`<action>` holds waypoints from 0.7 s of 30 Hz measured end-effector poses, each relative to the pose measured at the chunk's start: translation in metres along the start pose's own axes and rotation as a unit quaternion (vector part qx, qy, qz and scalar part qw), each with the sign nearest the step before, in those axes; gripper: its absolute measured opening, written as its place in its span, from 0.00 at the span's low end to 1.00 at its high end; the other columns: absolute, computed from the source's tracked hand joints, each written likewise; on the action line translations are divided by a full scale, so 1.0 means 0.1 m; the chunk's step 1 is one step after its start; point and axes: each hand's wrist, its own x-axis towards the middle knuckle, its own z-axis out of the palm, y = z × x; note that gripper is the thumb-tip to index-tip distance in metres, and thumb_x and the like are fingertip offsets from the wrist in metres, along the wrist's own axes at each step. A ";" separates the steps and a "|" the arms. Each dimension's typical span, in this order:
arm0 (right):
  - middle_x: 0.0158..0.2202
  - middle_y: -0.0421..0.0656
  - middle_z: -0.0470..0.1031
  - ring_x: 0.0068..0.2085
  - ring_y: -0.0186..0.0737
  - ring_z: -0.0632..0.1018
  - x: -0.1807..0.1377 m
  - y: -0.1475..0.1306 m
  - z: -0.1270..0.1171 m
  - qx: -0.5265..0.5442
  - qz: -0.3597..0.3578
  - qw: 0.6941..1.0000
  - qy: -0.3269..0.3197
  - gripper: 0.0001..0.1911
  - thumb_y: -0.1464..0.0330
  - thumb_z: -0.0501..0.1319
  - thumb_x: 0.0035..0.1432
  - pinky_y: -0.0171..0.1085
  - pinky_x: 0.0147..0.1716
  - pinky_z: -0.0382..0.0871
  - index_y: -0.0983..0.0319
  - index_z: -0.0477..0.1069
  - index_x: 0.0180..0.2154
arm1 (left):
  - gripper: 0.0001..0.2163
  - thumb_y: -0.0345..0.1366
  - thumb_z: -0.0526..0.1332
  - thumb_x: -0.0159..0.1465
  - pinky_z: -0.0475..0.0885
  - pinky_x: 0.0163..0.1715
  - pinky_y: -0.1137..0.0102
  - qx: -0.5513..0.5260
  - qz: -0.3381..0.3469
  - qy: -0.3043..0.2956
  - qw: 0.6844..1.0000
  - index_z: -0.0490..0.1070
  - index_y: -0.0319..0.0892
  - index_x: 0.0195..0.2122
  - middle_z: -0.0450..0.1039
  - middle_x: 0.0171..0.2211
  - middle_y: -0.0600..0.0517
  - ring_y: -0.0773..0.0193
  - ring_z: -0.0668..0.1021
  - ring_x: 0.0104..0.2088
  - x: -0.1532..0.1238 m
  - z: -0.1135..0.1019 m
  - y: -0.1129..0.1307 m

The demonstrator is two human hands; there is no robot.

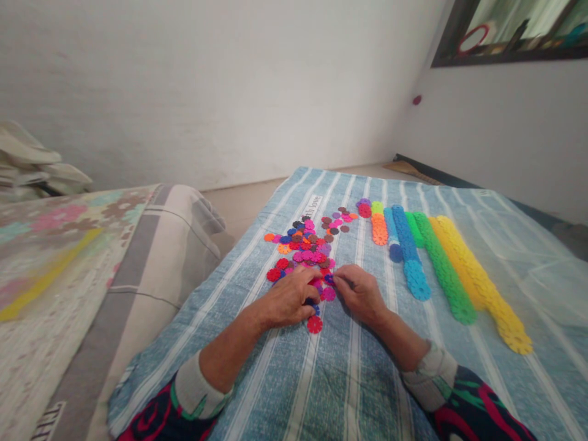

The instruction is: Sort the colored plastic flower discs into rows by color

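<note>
Notched, flower-like plastic discs (309, 256) in red, pink, purple, brown, orange, black and blue lie in a loose pile on the striped cloth. My left hand (291, 298) is bent over the near end of this pile, fingers curled; what they hold, if anything, is hidden. Beside its thumb show a blue disc (315, 310) and a red disc (315, 324). From the right, my right hand (362, 296) pinches a dark blue disc (329, 278) between thumb and forefinger, close to the left fingertips.
Right of the pile, discs lie in overlapping rows by colour: an orange row (379, 229), a blue row (407, 239), a green row (443, 266) and a yellow row (487, 285). Clear plastic sheeting (528, 257) lies beyond them. A covered cushioned seat (184, 226) stands left of the blue cloth (275, 367).
</note>
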 end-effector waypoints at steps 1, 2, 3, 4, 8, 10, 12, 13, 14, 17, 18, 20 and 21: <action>0.30 0.43 0.76 0.34 0.40 0.76 0.00 0.00 0.00 0.000 0.000 1.000 -0.002 0.09 0.68 0.56 0.62 0.38 0.36 0.69 0.59 0.74 0.32 | 0.04 0.31 0.66 0.55 0.66 0.53 0.58 0.001 -0.001 -0.005 1.000 0.78 0.43 0.33 0.68 0.54 0.46 0.51 0.69 0.53 0.00 0.00 0.01; 0.30 0.43 0.76 0.34 0.40 0.75 0.00 0.00 0.00 0.000 0.001 1.000 -0.002 0.09 0.68 0.56 0.62 0.38 0.36 0.69 0.59 0.74 0.32 | 0.04 0.31 0.66 0.55 0.66 0.53 0.58 0.001 -0.002 -0.008 1.000 0.78 0.43 0.32 0.68 0.54 0.46 0.51 0.69 0.53 0.00 0.00 0.01; 0.30 0.43 0.76 0.34 0.40 0.76 0.00 0.00 0.00 -0.001 0.001 1.000 -0.003 0.09 0.68 0.56 0.62 0.38 0.36 0.69 0.59 0.74 0.32 | 0.04 0.31 0.66 0.55 0.66 0.53 0.58 0.000 -0.004 -0.009 1.000 0.78 0.43 0.32 0.68 0.54 0.46 0.50 0.69 0.53 0.01 -0.01 0.02; 0.30 0.43 0.76 0.34 0.40 0.76 0.00 0.00 0.01 -0.001 0.001 1.000 -0.003 0.10 0.68 0.56 0.62 0.38 0.36 0.70 0.59 0.74 0.32 | 0.04 0.30 0.65 0.55 0.66 0.53 0.58 -0.003 -0.004 -0.008 1.000 0.78 0.43 0.32 0.68 0.54 0.46 0.50 0.68 0.53 0.01 -0.01 0.02; 0.29 0.43 0.76 0.33 0.40 0.76 0.00 0.00 0.01 0.000 0.000 1.000 0.001 0.10 0.68 0.56 0.62 0.37 0.35 0.70 0.59 0.74 0.31 | 0.03 0.29 0.64 0.54 0.65 0.53 0.59 -0.018 -0.001 -0.002 1.000 0.76 0.42 0.30 0.68 0.53 0.47 0.51 0.69 0.53 0.00 -0.01 0.04; 0.29 0.43 0.76 0.33 0.40 0.76 0.00 0.00 0.01 0.001 0.002 1.000 0.000 0.10 0.68 0.56 0.62 0.37 0.35 0.70 0.59 0.74 0.32 | 0.03 0.28 0.63 0.54 0.66 0.52 0.59 -0.023 -0.004 -0.002 1.000 0.74 0.41 0.29 0.69 0.53 0.46 0.51 0.69 0.52 0.00 0.00 0.04; 0.29 0.43 0.76 0.33 0.40 0.76 0.00 -0.01 0.01 0.004 0.006 1.000 0.003 0.10 0.68 0.56 0.62 0.37 0.36 0.70 0.59 0.74 0.32 | 0.04 0.26 0.63 0.53 0.66 0.52 0.60 -0.036 -0.010 0.000 0.999 0.72 0.41 0.28 0.69 0.52 0.46 0.52 0.70 0.52 0.00 0.00 0.04; 0.29 0.43 0.76 0.33 0.40 0.76 0.00 -0.01 0.00 0.006 0.008 1.000 0.005 0.10 0.68 0.56 0.62 0.37 0.36 0.70 0.59 0.74 0.31 | 0.04 0.26 0.63 0.52 0.66 0.52 0.60 -0.048 -0.012 0.001 0.999 0.71 0.41 0.28 0.69 0.52 0.46 0.52 0.70 0.52 -0.01 0.00 0.03; 0.29 0.43 0.76 0.33 0.40 0.76 0.00 -0.02 0.00 0.011 0.010 1.000 0.007 0.10 0.68 0.56 0.61 0.37 0.36 0.70 0.59 0.74 0.31 | 0.05 0.25 0.63 0.52 0.66 0.52 0.60 -0.063 -0.015 0.004 0.998 0.71 0.41 0.27 0.70 0.53 0.47 0.53 0.70 0.52 -0.01 0.00 0.02; 0.29 0.43 0.77 0.33 0.39 0.76 0.01 -0.04 -0.01 0.045 0.028 0.998 0.018 0.09 0.67 0.57 0.60 0.37 0.35 0.70 0.60 0.75 0.30 | 0.06 0.25 0.64 0.51 0.65 0.54 0.60 -0.124 -0.032 0.027 0.991 0.68 0.40 0.24 0.72 0.51 0.47 0.54 0.72 0.52 -0.01 -0.04 -0.01; 0.29 0.43 0.77 0.33 0.39 0.77 0.01 -0.05 -0.02 0.063 0.037 0.997 0.020 0.09 0.67 0.57 0.60 0.37 0.35 0.70 0.60 0.75 0.30 | 0.06 0.26 0.64 0.51 0.65 0.54 0.59 -0.151 -0.043 0.041 0.987 0.67 0.40 0.23 0.73 0.50 0.47 0.55 0.72 0.51 0.00 -0.05 -0.01; 0.29 0.43 0.78 0.32 0.39 0.77 0.02 -0.07 -0.04 0.099 0.059 0.993 0.020 0.10 0.66 0.58 0.60 0.36 0.35 0.71 0.61 0.75 0.30 | 0.08 0.28 0.64 0.52 0.70 0.48 0.62 -0.222 -0.082 0.081 0.968 0.65 0.40 0.21 0.76 0.44 0.47 0.58 0.76 0.45 0.00 -0.06 -0.02; 0.29 0.42 0.78 0.32 0.39 0.77 0.02 -0.08 -0.05 0.117 0.070 0.991 0.016 0.10 0.66 0.58 0.60 0.36 0.34 0.71 0.61 0.75 0.30 | 0.09 0.30 0.64 0.53 0.73 0.41 0.64 -0.269 -0.111 0.101 0.951 0.64 0.40 0.21 0.76 0.40 0.48 0.60 0.78 0.39 0.00 -0.07 -0.02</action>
